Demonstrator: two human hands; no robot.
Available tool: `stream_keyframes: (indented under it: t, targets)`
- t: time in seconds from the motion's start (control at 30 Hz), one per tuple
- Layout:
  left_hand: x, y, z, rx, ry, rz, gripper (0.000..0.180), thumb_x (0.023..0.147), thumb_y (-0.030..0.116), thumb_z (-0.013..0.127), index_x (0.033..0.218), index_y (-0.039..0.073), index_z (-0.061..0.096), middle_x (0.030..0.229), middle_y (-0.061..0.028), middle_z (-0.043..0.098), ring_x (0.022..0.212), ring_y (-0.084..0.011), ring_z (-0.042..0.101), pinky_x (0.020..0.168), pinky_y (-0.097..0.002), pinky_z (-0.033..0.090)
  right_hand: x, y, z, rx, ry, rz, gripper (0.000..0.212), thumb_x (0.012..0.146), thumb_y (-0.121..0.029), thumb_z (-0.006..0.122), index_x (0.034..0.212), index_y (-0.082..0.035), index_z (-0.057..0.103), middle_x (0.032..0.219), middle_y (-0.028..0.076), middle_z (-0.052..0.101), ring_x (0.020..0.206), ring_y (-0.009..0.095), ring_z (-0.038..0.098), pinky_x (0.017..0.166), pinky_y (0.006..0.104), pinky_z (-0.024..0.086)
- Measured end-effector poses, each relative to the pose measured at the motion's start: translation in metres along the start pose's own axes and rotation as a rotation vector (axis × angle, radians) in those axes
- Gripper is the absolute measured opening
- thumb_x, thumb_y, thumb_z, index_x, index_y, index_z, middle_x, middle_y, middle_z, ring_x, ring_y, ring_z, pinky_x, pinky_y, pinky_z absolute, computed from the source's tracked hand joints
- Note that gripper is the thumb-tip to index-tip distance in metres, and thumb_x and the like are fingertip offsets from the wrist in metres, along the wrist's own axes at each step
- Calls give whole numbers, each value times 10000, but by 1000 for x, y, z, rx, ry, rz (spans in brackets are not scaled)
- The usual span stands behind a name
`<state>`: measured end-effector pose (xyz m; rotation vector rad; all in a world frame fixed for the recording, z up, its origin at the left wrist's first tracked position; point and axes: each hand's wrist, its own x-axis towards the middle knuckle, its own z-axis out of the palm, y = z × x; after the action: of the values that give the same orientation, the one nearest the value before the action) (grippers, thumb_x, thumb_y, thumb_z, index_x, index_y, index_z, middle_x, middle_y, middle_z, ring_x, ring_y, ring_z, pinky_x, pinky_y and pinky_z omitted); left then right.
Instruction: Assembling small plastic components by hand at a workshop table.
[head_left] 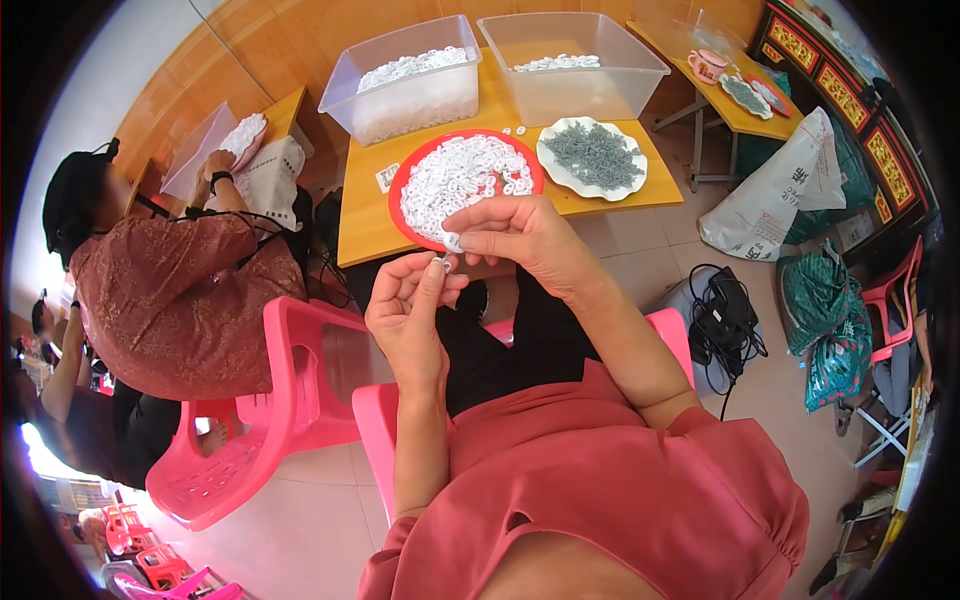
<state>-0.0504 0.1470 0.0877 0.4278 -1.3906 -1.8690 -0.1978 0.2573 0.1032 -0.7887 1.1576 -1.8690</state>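
My right hand (520, 240) pinches a small white plastic piece (453, 243) between thumb and fingers, just in front of the near rim of a red tray (396, 205). Right below it, the thumb and fingers of my left hand (410, 295) are pressed together on something tiny, mostly hidden by the fingertips. The two hands almost meet. Heaped on the red tray are many white ring-like plastic pieces (455, 185). Beside it, a white scalloped plate (548, 165) bears a pile of small grey pieces (597, 157).
Two clear plastic bins (345, 105) (640, 90) with white pieces stand at the back of the yellow table (365, 225). A co-worker (180, 290) sits at the left near a pink chair (290, 390). Black cables (725, 315) and a white sack (765, 200) lie to the right.
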Motion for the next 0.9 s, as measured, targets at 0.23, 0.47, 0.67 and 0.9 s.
stream_keyframes:
  t: [0.23, 0.47, 0.67, 0.9]
  targets:
    - [6, 0, 4, 49, 2, 25, 135, 997, 25, 695, 1105, -42, 650, 1003, -136, 759, 827, -165, 752, 709, -230, 575, 4, -3, 0, -48, 19, -39, 235, 952, -50, 736, 1178, 9, 755, 932, 31, 738, 819, 62, 651, 757, 217, 562]
    - [5, 1, 11, 115, 23, 91, 127, 1000, 15, 691, 1107, -40, 650, 990, -107, 752, 830, -128, 745, 716, -204, 568, 4, -4, 5, -171, 58, -126, 206, 960, -20, 719, 1158, 24, 756, 938, 17, 739, 806, 49, 652, 747, 207, 552]
    - [0, -3, 10, 168, 30, 171, 193, 1005, 14, 684, 1180, -36, 616, 958, -89, 749, 788, -98, 718, 681, -190, 534, -4, -4, 13, -311, 80, -174, 197, 955, -52, 728, 1131, 34, 750, 921, 39, 766, 806, 49, 692, 705, 209, 557]
    - [-5, -7, 8, 185, 31, 222, 249, 1005, 13, 684, 1231, -32, 589, 927, -84, 743, 733, -81, 684, 653, -189, 516, -7, 1, 16, -232, 63, -185, 201, 954, -48, 726, 1137, 32, 737, 924, 40, 761, 811, 44, 688, 711, 214, 560]
